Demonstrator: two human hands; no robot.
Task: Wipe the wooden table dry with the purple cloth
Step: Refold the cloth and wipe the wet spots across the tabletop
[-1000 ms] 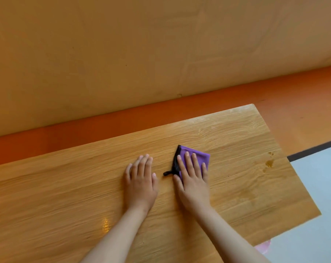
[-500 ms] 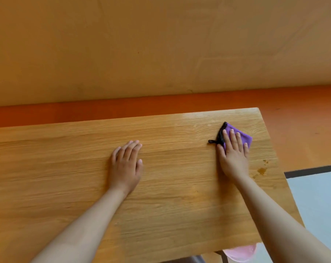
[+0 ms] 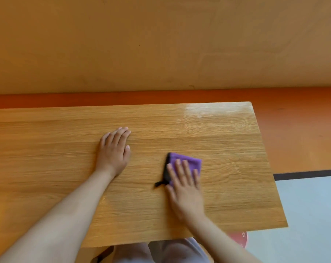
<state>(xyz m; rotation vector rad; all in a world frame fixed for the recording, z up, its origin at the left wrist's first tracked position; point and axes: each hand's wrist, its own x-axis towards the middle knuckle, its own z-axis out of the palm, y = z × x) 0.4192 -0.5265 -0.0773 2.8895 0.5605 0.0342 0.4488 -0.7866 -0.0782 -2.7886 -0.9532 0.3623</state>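
A folded purple cloth [image 3: 187, 160] with a black edge and loop lies on the wooden table [image 3: 227, 149], right of centre. My right hand [image 3: 185, 188] presses flat on the cloth's near part, fingers spread over it. Flat on the bare wood to the left rests my left hand [image 3: 114, 149], palm down, fingers together, holding nothing. A pale sheen shows on the table's far right corner [image 3: 208, 111].
An orange floor strip [image 3: 294, 130] runs behind and to the right of the table, below a tan wall [image 3: 161, 44]. A light grey mat [image 3: 309, 205] with a dark border lies at the right. A pink object [image 3: 240, 238] shows under the table's near edge.
My right hand slid the cloth out to the table's right end, then back toward me and to the left. The brownish spots near the right edge are gone. My left hand stayed flat.
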